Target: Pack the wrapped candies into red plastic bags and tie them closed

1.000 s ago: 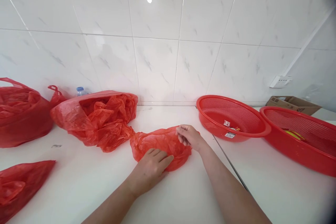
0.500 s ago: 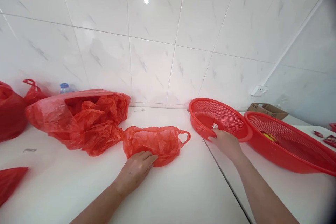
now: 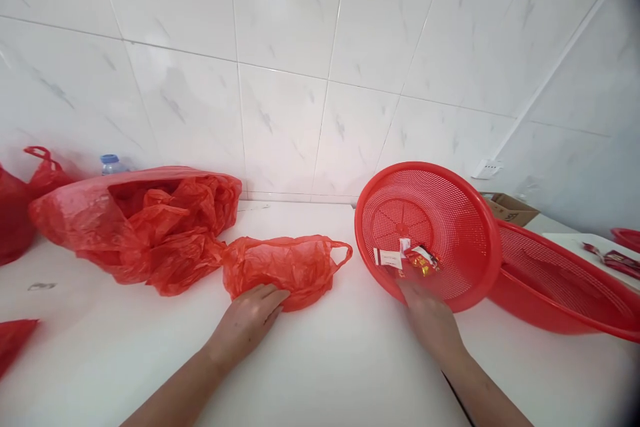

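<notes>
My left hand (image 3: 249,317) lies flat, fingers stretched, on the near edge of a small red plastic bag (image 3: 280,267) on the white counter. My right hand (image 3: 429,317) grips the near rim of a red mesh basket (image 3: 440,213), which stands tilted up toward me. A white label and a small shiny red-and-gold packet (image 3: 421,257) sit at the basket's low side, just above my fingers. The bag's handle loop (image 3: 340,255) points at the basket.
A big open red bag (image 3: 135,227) stuffed with more red bags lies to the left, a bottle cap (image 3: 110,161) behind it. A second red basket (image 3: 565,287) sits right of the tilted one, a cardboard box (image 3: 510,208) behind. More red bags lie far left.
My right hand left the small bag, went right to the red basket's rim and tipped the basket up toward me. My left hand stayed on the bag.
</notes>
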`<move>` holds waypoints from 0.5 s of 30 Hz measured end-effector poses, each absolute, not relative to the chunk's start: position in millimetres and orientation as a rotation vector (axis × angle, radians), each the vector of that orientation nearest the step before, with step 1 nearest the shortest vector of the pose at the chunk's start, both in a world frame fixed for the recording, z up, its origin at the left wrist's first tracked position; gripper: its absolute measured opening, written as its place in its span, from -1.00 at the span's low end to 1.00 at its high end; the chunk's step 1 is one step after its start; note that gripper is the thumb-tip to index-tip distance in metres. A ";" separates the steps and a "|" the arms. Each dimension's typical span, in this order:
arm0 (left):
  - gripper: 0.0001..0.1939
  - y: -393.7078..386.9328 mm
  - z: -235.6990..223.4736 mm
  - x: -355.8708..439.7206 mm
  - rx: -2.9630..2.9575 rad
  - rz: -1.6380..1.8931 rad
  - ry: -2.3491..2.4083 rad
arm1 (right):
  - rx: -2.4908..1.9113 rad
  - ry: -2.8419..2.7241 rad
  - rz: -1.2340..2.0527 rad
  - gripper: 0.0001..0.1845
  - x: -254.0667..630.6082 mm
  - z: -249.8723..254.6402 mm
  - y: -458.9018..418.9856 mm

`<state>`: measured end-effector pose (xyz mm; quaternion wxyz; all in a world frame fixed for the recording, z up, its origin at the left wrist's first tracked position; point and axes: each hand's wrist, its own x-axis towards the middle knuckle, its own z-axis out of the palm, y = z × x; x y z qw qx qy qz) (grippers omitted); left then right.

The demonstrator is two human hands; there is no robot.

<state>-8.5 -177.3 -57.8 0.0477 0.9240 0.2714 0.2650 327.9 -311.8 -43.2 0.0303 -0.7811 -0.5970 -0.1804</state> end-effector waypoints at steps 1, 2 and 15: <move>-0.71 -177.1 -58.3 -8.7 2.819 0.777 0.841 | -2.419 -1.849 -0.565 -0.31 327.8 -40.7 -315.3; -0.71 -177.0 -58.7 -8.8 2.817 0.758 0.851 | -2.430 -1.851 -0.568 -0.31 327.2 -37.6 -319.3; -0.71 -174.7 -61.7 -9.5 2.783 0.745 0.827 | -2.471 -1.927 -0.194 -0.59 326.3 4.8 -382.0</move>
